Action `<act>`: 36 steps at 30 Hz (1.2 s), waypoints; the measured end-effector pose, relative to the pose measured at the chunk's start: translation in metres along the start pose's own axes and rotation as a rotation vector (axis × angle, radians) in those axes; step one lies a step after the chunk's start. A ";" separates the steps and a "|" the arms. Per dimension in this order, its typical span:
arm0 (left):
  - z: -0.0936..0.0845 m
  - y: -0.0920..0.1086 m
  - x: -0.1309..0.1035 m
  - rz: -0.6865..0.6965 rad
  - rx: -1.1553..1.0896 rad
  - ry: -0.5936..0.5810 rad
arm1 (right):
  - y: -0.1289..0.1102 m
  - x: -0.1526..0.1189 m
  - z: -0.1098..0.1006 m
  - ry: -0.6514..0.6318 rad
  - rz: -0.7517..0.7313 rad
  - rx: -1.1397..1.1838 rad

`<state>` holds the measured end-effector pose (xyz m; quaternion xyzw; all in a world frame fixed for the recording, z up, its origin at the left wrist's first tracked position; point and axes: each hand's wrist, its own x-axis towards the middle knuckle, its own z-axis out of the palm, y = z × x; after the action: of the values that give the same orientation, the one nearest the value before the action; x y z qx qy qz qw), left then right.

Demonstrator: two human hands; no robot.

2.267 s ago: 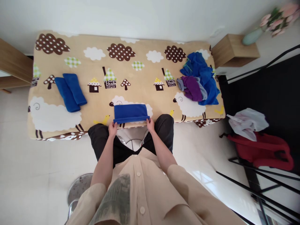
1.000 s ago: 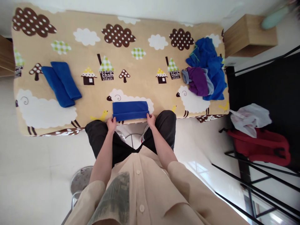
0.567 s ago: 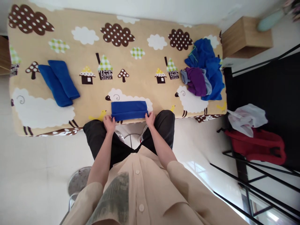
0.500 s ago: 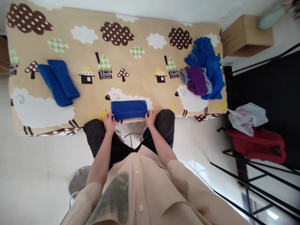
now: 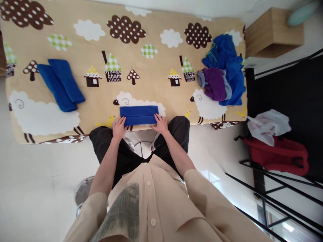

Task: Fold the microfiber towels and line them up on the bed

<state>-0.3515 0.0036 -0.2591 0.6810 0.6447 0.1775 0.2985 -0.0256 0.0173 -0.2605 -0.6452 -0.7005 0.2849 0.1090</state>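
A: Where is the folded blue cloth?
B: At the near edge of the surface, lying flat between the two hands, a crease running along its length.
A: How are the hands set?
B: The left hand has its fingers on the cloth's left end; whether its thumb pinches, I can't tell. The right hand is spread, fingertips on the right end and thumb held apart from them, near the front edge.
A: Any containers about?
B: Three. A wooden box with an open front sits beyond the far right corner; its inside is too shadowed to read. On top is a pale green vase, partly cut off. Lower down, a crumpled white plastic bag lies against a red object; I can't make out its contents.
A: And the count of cloths?
B: One between the hands. Two long folded blue pieces off to the left, side by side and touching. On the right, one loose heap of blue, purple and grey-blue fabric; the folds hide how many pieces.
A: Stools?
B: I see one round stool seat, on the floor behind the left arm.
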 end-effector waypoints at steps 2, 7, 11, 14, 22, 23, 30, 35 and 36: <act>-0.006 -0.007 0.006 0.012 0.004 -0.019 | 0.010 0.010 -0.009 -0.062 -0.040 0.006; -0.013 -0.024 0.021 -0.040 -0.103 0.017 | 0.028 0.027 -0.019 -0.013 -0.079 0.194; -0.009 -0.032 0.027 -0.113 -0.262 0.085 | 0.030 0.032 -0.011 0.099 -0.020 0.368; -0.004 -0.037 0.030 -0.186 -0.340 0.096 | 0.031 0.035 -0.005 0.109 0.120 0.413; 0.002 -0.044 0.035 -0.318 -0.352 0.141 | 0.040 0.043 0.004 0.121 0.239 0.405; 0.003 -0.045 0.035 -0.327 -0.339 0.138 | 0.041 0.044 0.005 0.120 0.249 0.404; 0.004 -0.043 0.033 -0.341 -0.264 0.138 | 0.042 0.045 0.005 0.142 0.278 0.442; -0.001 -0.034 0.044 -0.519 -0.289 0.141 | 0.034 0.045 0.001 0.113 0.383 0.357; -0.003 -0.031 0.047 -0.580 -0.295 0.149 | 0.031 0.046 -0.002 0.111 0.409 0.309</act>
<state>-0.3725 0.0497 -0.2829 0.4035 0.7993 0.2258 0.3838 -0.0048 0.0623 -0.2853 -0.7636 -0.4965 0.3691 0.1847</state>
